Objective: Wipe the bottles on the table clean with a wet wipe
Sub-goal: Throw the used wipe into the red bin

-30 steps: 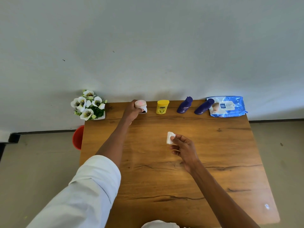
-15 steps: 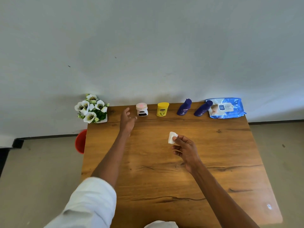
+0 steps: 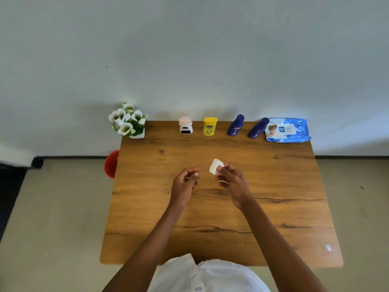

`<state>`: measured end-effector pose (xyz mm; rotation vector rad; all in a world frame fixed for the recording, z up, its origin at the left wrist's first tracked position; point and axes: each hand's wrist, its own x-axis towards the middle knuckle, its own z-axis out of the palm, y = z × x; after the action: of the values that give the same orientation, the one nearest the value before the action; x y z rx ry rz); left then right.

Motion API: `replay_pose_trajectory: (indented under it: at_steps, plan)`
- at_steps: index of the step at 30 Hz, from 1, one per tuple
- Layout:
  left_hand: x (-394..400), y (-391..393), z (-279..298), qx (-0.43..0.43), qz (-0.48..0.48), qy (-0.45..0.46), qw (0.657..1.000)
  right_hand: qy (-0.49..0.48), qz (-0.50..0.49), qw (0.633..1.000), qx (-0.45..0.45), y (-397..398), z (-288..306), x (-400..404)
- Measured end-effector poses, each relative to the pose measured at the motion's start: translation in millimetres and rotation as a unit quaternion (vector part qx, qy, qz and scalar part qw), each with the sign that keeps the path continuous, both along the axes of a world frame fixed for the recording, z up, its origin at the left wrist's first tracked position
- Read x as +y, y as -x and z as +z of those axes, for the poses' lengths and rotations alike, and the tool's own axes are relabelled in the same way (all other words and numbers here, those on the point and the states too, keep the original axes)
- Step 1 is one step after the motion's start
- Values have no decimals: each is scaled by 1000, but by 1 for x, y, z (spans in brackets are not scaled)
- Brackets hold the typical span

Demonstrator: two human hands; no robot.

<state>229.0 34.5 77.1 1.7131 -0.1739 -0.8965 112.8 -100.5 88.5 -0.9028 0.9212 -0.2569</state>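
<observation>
Along the far edge of the wooden table [image 3: 273, 207] stand a white bottle with a pink cap [image 3: 185, 125], a yellow jar [image 3: 209, 126], and two dark blue bottles [image 3: 235, 125] [image 3: 258, 128]. My right hand [image 3: 232, 182] pinches a folded white wet wipe [image 3: 215, 166] above the table's middle. A little to its left, my left hand [image 3: 185, 182] hovers with its fingers loosely curled and holds nothing.
A blue pack of wet wipes [image 3: 287, 130] lies at the far right corner. A pot of white flowers [image 3: 128, 121] stands at the far left corner. A red bin [image 3: 111, 164] sits on the floor left of the table. The wall rises right behind the bottles.
My left hand let go of the pink-capped bottle at the back and drew back to the table's middle, beside the right hand. The right hand kept hold of the wipe.
</observation>
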Motion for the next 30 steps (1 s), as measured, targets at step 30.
replay_pose_trajectory:
  at_steps: [30]
  plan:
    - [391,-342,-63,42,153,-84,984,111,124,975,148,-363,-85,330]
